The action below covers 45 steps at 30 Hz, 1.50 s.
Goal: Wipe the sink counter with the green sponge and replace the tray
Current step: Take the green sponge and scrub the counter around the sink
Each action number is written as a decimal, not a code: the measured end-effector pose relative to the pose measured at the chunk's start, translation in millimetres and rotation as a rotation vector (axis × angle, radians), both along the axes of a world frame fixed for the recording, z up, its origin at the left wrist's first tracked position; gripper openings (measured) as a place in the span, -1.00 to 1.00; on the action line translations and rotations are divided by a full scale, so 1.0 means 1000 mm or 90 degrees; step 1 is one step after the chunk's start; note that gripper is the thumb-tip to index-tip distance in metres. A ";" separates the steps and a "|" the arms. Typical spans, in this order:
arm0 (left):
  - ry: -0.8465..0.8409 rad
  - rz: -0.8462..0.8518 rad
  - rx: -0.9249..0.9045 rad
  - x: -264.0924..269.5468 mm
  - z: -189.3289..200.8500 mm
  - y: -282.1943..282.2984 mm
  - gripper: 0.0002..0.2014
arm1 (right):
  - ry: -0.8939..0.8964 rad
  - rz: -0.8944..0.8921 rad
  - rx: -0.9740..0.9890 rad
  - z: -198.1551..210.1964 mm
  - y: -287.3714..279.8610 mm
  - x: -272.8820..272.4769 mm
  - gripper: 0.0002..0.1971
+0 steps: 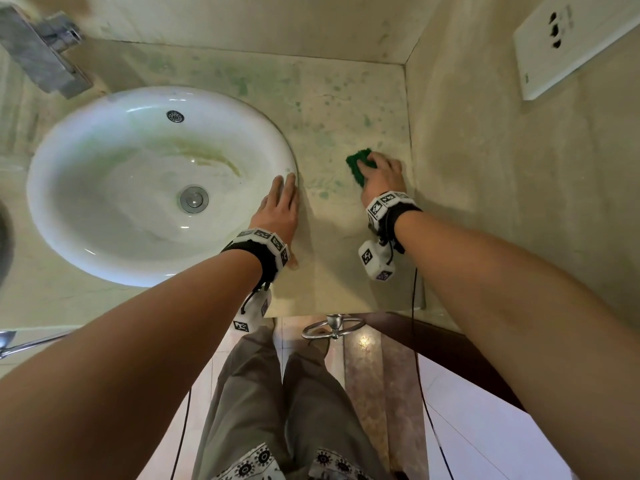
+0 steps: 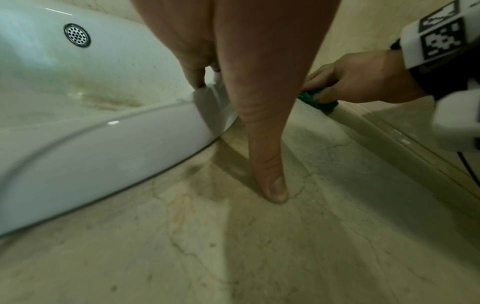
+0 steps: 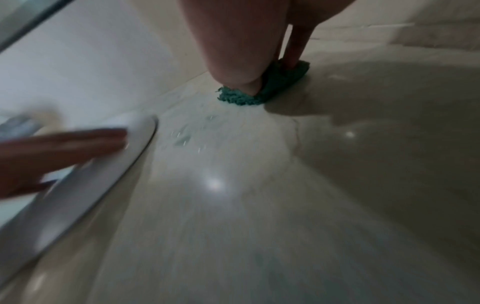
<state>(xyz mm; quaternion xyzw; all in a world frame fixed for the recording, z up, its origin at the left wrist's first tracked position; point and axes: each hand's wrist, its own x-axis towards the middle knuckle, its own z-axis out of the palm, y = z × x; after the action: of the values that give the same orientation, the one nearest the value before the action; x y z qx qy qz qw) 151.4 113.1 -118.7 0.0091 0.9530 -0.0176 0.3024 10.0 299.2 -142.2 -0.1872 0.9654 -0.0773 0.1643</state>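
Observation:
The green sponge lies on the beige stone counter, right of the white sink and close to the side wall. My right hand grips it from above, fingers curled over the top and thumb at its side. The right wrist view shows the sponge pressed flat under that hand. My left hand rests flat with straight fingers on the sink's right rim and holds nothing. From the left wrist I see that hand, the sponge and the right hand. No tray is in view.
Green stains speckle the counter behind and around the sponge. A metal faucet stands at the back left. The right wall carries a white socket. A chrome ring hangs below the counter's front edge.

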 end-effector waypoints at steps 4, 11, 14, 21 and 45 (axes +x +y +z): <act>-0.002 -0.015 -0.023 -0.002 0.001 0.001 0.57 | 0.025 0.087 -0.018 -0.002 0.004 0.032 -0.42; -0.010 0.001 -0.003 -0.001 0.006 0.002 0.55 | 0.011 0.163 0.037 0.001 0.032 0.061 -0.37; -0.009 -0.004 -0.001 0.000 0.005 0.000 0.53 | 0.024 0.113 0.022 -0.001 0.027 0.049 -0.37; -0.006 -0.003 0.002 -0.001 0.001 -0.001 0.56 | 0.011 0.008 -0.004 0.003 0.002 0.014 -0.49; -0.004 -0.022 -0.018 -0.002 0.002 0.000 0.55 | 0.020 0.005 0.032 0.013 -0.005 0.019 -0.44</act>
<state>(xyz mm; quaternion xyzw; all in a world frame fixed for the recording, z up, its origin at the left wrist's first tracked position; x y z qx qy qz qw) 149.5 113.0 -116.6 0.0216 0.9514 -0.0359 0.3051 29.0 293.7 -129.0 -0.1881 0.9688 -0.0494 0.1538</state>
